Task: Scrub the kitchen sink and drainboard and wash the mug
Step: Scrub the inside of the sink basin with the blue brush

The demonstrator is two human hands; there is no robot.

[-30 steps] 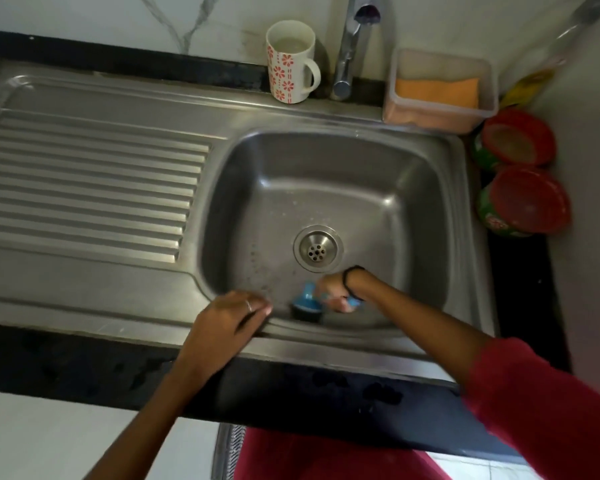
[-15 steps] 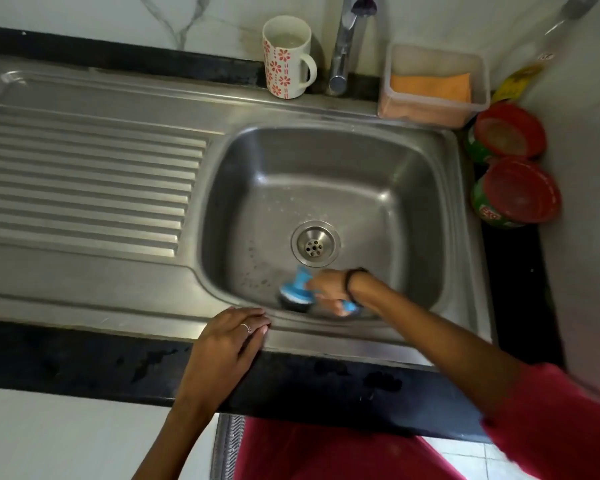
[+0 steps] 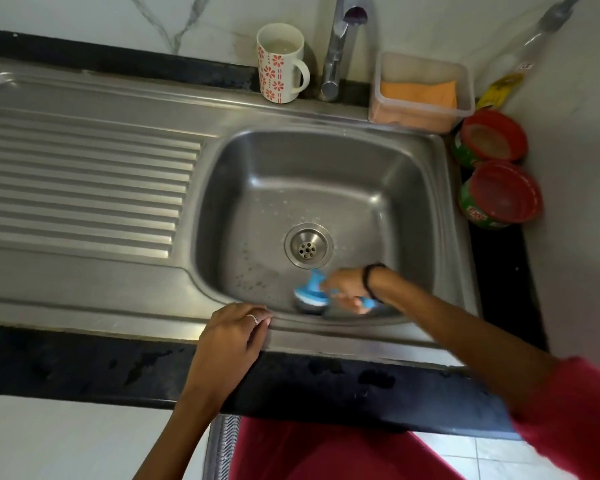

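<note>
I am gripping the brush [image 3: 312, 294] in my right hand [image 3: 343, 284], working the sink [image 3: 326, 188] floor at the near wall, just short of the drain [image 3: 308, 245]. Left hand [image 3: 234, 332] is resting flat on the near rim, holding nothing. Mug [image 3: 280, 64] is standing by the tap [image 3: 336, 50], unwashed; drainboard [image 3: 84, 181] looks untouched. Risk: wet handle slipping, or splashing over the counter [image 3: 84, 362] edge.

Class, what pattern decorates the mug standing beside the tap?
Red flowers and dashes on the white ceramic mug, in the head view.
</note>
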